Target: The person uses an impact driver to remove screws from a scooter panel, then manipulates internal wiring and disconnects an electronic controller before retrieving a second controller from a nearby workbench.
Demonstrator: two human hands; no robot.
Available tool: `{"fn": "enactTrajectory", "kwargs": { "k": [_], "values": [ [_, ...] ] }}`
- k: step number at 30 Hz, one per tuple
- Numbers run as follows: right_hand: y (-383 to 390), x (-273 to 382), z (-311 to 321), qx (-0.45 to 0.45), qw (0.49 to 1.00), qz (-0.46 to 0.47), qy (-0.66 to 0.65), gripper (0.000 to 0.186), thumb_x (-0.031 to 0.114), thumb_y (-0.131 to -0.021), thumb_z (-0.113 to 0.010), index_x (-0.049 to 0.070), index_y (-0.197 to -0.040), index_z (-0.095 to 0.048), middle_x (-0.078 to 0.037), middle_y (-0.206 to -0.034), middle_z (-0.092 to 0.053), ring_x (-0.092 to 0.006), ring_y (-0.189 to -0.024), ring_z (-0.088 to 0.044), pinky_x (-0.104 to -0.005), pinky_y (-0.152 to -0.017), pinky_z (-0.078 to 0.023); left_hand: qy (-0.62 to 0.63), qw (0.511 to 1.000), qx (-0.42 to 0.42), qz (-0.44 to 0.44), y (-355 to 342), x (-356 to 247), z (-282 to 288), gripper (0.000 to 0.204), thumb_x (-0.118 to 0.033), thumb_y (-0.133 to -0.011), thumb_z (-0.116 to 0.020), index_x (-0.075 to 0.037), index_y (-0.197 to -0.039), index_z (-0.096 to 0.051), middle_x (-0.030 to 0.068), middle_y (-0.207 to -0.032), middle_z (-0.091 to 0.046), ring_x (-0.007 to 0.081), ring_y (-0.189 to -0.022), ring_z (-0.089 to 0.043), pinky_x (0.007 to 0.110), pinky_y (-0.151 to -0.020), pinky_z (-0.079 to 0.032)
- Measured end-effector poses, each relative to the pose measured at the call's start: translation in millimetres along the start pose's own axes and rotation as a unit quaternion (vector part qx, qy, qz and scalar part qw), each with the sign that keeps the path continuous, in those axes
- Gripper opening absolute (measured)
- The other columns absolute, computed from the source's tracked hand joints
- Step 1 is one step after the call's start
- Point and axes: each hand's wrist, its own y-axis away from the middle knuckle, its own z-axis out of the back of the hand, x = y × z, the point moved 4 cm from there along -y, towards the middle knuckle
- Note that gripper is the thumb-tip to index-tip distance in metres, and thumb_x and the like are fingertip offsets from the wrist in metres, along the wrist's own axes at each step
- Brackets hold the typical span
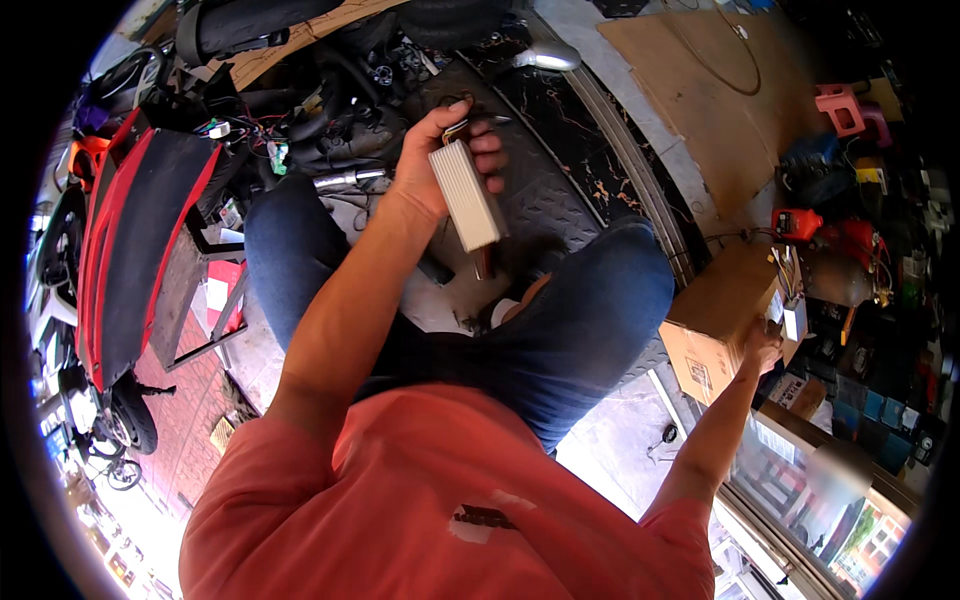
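My left hand (440,150) is raised in front of me, closed round the upper end of a motor controller (468,205). This is a long silver metal case with ribbed sides, and its wires run up between my fingers. Out to the right, my right hand (766,346) reaches over a cardboard box (715,310). Its fingers are closed on the lower end of a second motor controller (795,318), a smaller-looking pale case with loose wires standing from its top. My fingers and the box hide part of that case.
A red-edged black motorbike panel (150,250) stands at the left, near tangled wiring (265,130). Dark vehicle parts lie ahead beyond my knees. A flat cardboard sheet (700,100) covers floor at the far right. Red tools (797,224) and a pink stool (840,108) stand beyond the box.
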Motion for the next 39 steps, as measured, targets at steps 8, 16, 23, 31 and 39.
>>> {"fn": "enactTrajectory", "kwargs": {
  "k": [8,16,23,31,39],
  "values": [
    [0.8,-27.1,-30.5,-0.102,0.994,-0.007,0.039,0.065,0.064,-0.098,-0.049,0.019,-0.142,-0.063,-0.012,-0.146,-0.059,-0.0396,-0.134,-0.052,-0.0611,-0.104,-0.044,0.009,0.929,0.328,-0.173,10.4,-22.9,-50.8,0.049,-0.06,-0.097,-0.05,-0.021,-0.072,-0.063,-0.0071,-0.069,-0.055,0.014,-0.083,-0.049,0.037,-0.079,-0.041],
    [3.6,-20.7,-26.0,-0.1,0.994,-0.028,0.035,0.066,0.064,-0.097,-0.049,0.02,-0.144,-0.062,-0.012,-0.146,-0.06,-0.0385,-0.136,-0.052,-0.0604,-0.107,-0.043,0.052,0.934,0.31,-0.167,16.6,-27.1,-50.5,0.052,-0.056,-0.098,-0.048,-0.018,-0.067,-0.063,-0.006,-0.066,-0.061,0.016,-0.087,-0.053,0.038,-0.077,-0.042],
    [7.4,-16.9,-21.3,-0.128,0.99,-0.018,0.053,0.065,0.065,-0.097,-0.049,0.018,-0.139,-0.065,-0.013,-0.136,-0.064,-0.0386,-0.128,-0.056,-0.0604,-0.101,-0.047,0.156,0.938,0.308,-0.025,1.8,-23.6,-40.8,0.039,-0.042,-0.097,-0.055,-0.009,-0.078,-0.063,0.0032,-0.079,-0.059,0.0238,-0.09,-0.055,0.04,-0.075,-0.049],
    [8.3,-15.7,-20.4,-0.125,0.991,-0.017,0.052,0.062,0.064,-0.097,-0.052,0.018,-0.137,-0.067,-0.012,-0.138,-0.063,-0.0371,-0.132,-0.054,-0.0589,-0.102,-0.047,0.157,0.939,0.243,0.187,-6.5,24.9,-13.0,0.035,-0.036,-0.102,-0.052,-0.003,-0.105,-0.062,0.0061,-0.088,-0.056,0.028,-0.092,-0.057,0.044,-0.076,-0.054],
    [14.4,-14.8,-16.3,-0.159,0.987,-0.016,0.03,0.054,0.061,-0.096,-0.052,0.023,-0.128,-0.073,-0.01,-0.132,-0.066,-0.0352,-0.128,-0.057,-0.0572,-0.1,-0.047,0.172,0.914,0.314,0.192,2.4,32.1,-40.2,0.041,-0.032,-0.108,-0.041,0.001,-0.104,-0.065,0.0124,-0.083,-0.061,0.0348,-0.089,-0.065,0.05,-0.073,-0.06]
  ]
}}
